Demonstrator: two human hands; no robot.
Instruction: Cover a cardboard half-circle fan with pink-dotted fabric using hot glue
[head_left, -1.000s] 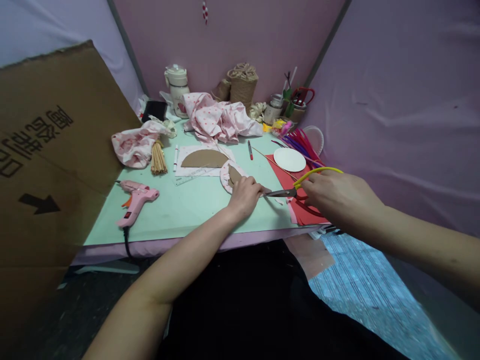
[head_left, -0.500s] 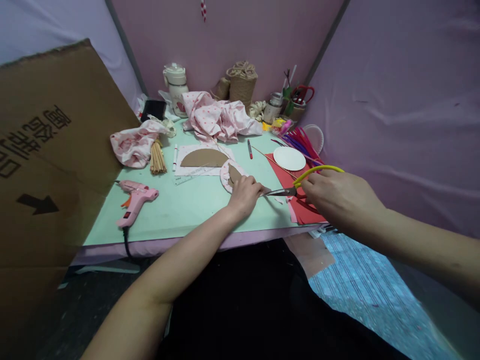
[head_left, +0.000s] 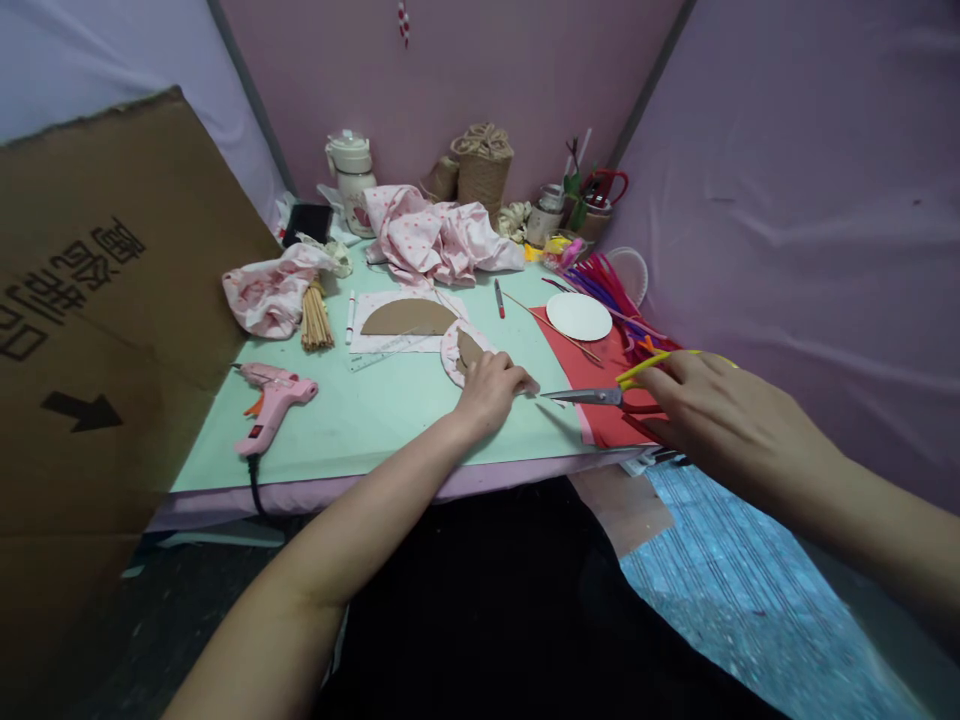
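My left hand point(head_left: 491, 390) is closed on the right end of a cardboard half-circle point(head_left: 469, 350) whose curved edge is wrapped in pink-dotted white fabric point(head_left: 451, 353). The fingers hide part of that piece. A bit of fabric pokes out past the fingertips. My right hand point(head_left: 697, 400) grips scissors point(head_left: 592, 397) with yellow and red handles, and their blades point left, a short way off the fabric. Behind the covered piece, a bare cardboard half-circle point(head_left: 409, 317) lies on a sheet of dotted fabric point(head_left: 367, 343). A clear ruler point(head_left: 375, 357) overlaps its front edge.
A pink glue gun point(head_left: 274, 400) rests at the left of the table, beside a large cardboard sheet point(head_left: 97, 300). Red paper point(head_left: 566, 365) and a white disc point(head_left: 579, 316) lie at right. Crumpled fabric point(head_left: 442, 235), a bottle point(head_left: 350, 180) and twine point(head_left: 482, 170) stand behind.
My right hand has drawn the scissors to the right, away from the fabric at my left fingertips. The left hand stays on the covered piece.
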